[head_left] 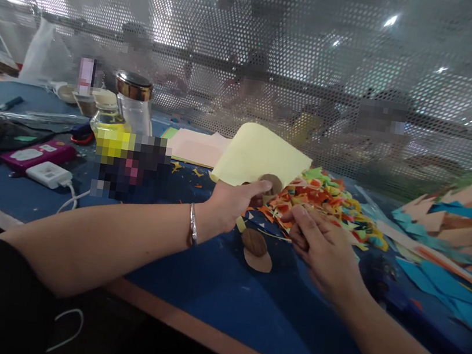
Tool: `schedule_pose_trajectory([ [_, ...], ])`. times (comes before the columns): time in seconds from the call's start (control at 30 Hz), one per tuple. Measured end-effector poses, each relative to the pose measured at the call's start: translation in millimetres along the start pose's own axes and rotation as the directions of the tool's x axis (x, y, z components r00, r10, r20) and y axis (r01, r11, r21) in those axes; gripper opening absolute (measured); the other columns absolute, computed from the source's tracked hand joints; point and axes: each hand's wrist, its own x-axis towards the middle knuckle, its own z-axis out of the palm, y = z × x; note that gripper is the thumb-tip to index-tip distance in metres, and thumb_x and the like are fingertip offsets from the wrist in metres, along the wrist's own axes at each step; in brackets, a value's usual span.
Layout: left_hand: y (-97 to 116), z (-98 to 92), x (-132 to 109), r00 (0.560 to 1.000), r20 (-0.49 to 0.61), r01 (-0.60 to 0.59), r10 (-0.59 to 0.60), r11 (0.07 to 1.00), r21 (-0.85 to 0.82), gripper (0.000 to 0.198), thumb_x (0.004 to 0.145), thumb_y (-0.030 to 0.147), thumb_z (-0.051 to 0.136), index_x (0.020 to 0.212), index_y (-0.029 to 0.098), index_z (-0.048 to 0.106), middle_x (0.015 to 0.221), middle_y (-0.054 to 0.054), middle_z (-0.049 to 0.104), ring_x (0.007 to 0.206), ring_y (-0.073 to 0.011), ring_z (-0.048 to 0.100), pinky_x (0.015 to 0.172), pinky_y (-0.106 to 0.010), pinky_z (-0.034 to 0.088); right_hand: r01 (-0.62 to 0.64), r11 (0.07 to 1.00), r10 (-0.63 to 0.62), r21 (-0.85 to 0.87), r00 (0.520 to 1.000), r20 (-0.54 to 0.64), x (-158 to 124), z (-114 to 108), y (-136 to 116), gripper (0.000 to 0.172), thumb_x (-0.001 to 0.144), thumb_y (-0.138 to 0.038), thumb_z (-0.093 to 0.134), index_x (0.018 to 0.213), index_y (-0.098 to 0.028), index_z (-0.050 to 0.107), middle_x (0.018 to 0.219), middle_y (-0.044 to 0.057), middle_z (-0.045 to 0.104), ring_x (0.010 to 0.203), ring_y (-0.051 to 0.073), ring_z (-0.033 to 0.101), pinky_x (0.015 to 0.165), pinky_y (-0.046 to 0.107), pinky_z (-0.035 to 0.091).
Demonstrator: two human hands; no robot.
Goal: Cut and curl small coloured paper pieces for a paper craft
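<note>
My left hand (237, 200) is closed on a sheet of pale yellow paper (261, 154), which curls up above the fingers. A brown oval piece (273, 183) lies against the paper under my thumb. To the right, my right hand (319, 241) has its fingers curled and pinched; what they hold, if anything, is hidden. A thin pale strip (269, 233) runs on the table close to its fingertips. Between and below the hands, a dark brown oval piece (254, 242) partly overlaps a tan oval piece (260, 262) on the blue table (217, 309).
Behind my hands lies a heap of colourful paper scraps (324, 204). Blue and peach paper pieces (462, 223) are piled at the right. On the left stand a yellow bottle (109, 124), a tumbler (135, 101) and a white charger (49, 173). A perforated metal screen (282, 37) closes off the back.
</note>
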Motion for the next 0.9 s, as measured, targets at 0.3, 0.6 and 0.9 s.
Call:
schedule_pose_trajectory([
  [0.3,-5,3.1,-13,0.999,0.031,-0.011,0.010,1.000,0.028,0.023,0.067,0.012,0.087,0.084,0.020,0.073,0.089,-0.004,0.075,0.080,-0.0158,0.067,0.088,-0.034,0.056,-0.056,0.991,0.051,0.120,0.998,0.047,-3,3,-7,0.061,0.074,-0.080,0.077,0.073,-0.021,0.061,0.047,-0.008,0.037,0.039,0.006,0.026,0.036,0.023,0.017],
  [0.6,-7,4.7,-19,0.997,0.056,0.061,-0.058,0.996,-0.060,0.022,0.068,0.010,0.086,0.084,0.016,0.072,0.095,-0.005,0.074,0.077,-0.0131,0.065,0.077,-0.029,0.054,-0.052,0.985,0.044,0.165,0.998,0.049,-4,4,-7,0.053,0.078,-0.073,0.077,0.068,-0.023,0.061,0.051,-0.004,0.037,0.043,0.009,0.027,0.038,0.025,0.017],
  [0.9,-7,5.8,-21,0.992,0.098,0.092,-0.082,0.991,-0.097,0.023,0.071,0.010,0.085,0.089,0.016,0.073,0.105,-0.007,0.075,0.085,-0.0152,0.067,0.077,-0.029,0.055,-0.024,0.991,0.021,0.132,0.999,0.025,-5,4,-10,0.053,0.080,-0.073,0.074,0.069,-0.024,0.059,0.052,-0.005,0.036,0.043,0.009,0.026,0.036,0.023,0.019],
])
